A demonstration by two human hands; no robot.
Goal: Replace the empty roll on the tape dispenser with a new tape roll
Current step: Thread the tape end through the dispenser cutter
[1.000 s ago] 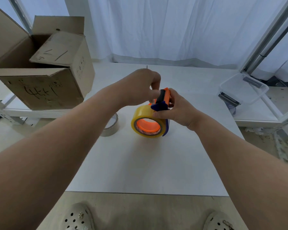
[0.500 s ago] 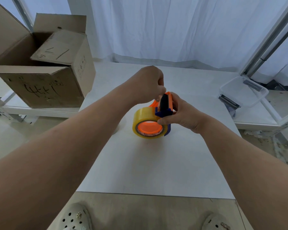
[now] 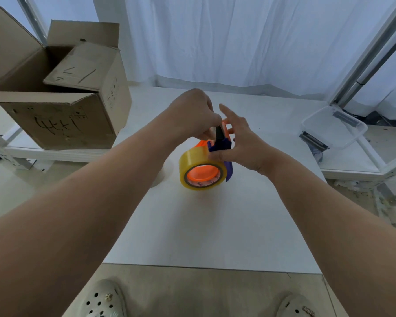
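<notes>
A tape dispenser [image 3: 220,144] with a purple frame, an orange hub and a black blade piece stands on the white table [image 3: 204,229]. A full yellow tape roll [image 3: 193,159] sits on its hub. My left hand [image 3: 192,113] pinches the top of the dispenser beside the black piece. My right hand [image 3: 245,143] steadies the purple frame with thumb and lower fingers, and its index finger is lifted and spread. A pale empty roll [image 3: 164,170] lies on the table to the left, mostly hidden behind my left forearm.
An open cardboard box [image 3: 62,120] stands on a low shelf at the left. A clear plastic container [image 3: 334,128] rests on a shelf at the right. White curtains hang behind the table. My two shoes [image 3: 105,300] show below the table's near edge.
My right hand has loosened, and its upper fingers have lifted off the dispenser and spread. My left hand stays pinched at the dispenser's top. The view has shifted slightly and my forearm covers the empty roll.
</notes>
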